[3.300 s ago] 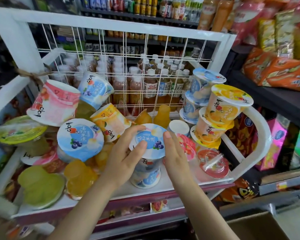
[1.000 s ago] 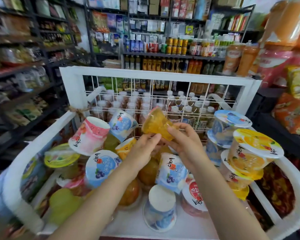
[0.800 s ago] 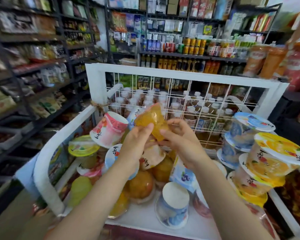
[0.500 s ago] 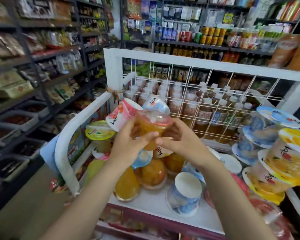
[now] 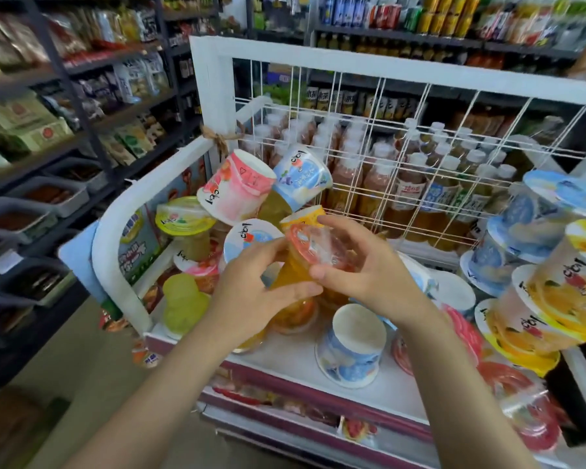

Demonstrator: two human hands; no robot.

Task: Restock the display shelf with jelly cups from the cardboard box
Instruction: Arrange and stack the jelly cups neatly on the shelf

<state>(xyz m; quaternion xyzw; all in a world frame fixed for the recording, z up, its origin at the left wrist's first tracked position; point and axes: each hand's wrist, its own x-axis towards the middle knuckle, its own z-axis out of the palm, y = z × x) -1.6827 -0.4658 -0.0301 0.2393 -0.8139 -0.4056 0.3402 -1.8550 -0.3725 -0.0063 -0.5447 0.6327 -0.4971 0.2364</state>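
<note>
Both my hands hold one orange jelly cup with a clear red-rimmed lid, tilted, above the pile on the white display shelf. My left hand grips its body from below and the left. My right hand curls round its lid end from the right. Beneath lie several jelly cups: a pink one, a blue one, a green-lidded one, an upturned blue cup at the front, and stacked orange cups on the right. The cardboard box is out of view.
A white wire grid backs the shelf, with bottled drinks behind it. A white curved rail bounds the left side. Dark snack shelves line the aisle on the left. Floor shows at lower left.
The orange cup has come down from in front of the wire grid to just over the pile and turned lid toward me. Earlier, both hands were on a blue cup at the front.
</note>
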